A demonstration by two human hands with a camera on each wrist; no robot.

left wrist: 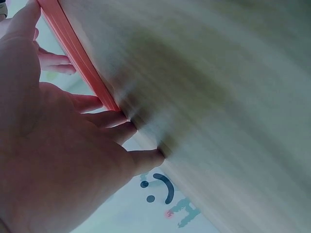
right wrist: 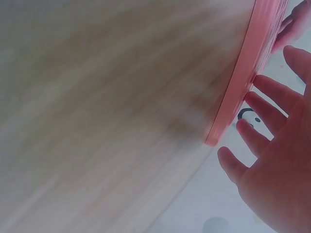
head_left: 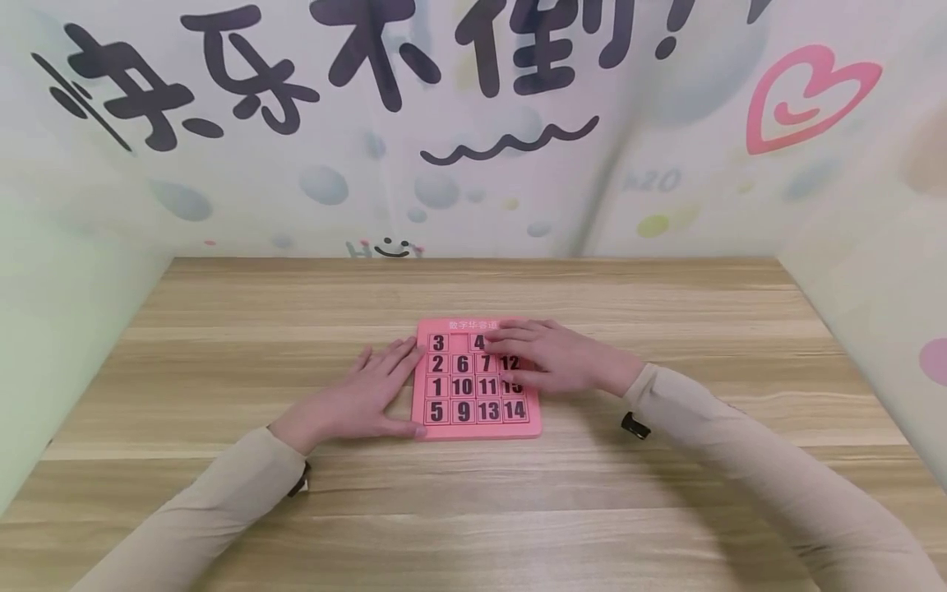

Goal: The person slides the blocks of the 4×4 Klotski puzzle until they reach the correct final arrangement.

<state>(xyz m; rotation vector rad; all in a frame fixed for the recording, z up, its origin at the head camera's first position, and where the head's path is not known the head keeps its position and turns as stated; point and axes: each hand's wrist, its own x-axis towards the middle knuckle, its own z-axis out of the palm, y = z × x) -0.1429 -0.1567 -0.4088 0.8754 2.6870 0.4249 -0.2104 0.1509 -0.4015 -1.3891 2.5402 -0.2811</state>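
Puzzle (head_left: 474, 398) (pink), left fingers (head_left: 394, 358) alongside, right fingers (head_left: 514, 335) atop.

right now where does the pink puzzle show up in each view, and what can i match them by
Head: the puzzle is just below the middle, numbers facing up.
Left wrist: upper left, only a slanting edge of the puzzle.
Right wrist: upper right, mostly a slanting edge of the puzzle.
Shared landmark: the wall's smiley, above the puzzle in head, bottom centre in left wrist, partly hidden at right in right wrist.
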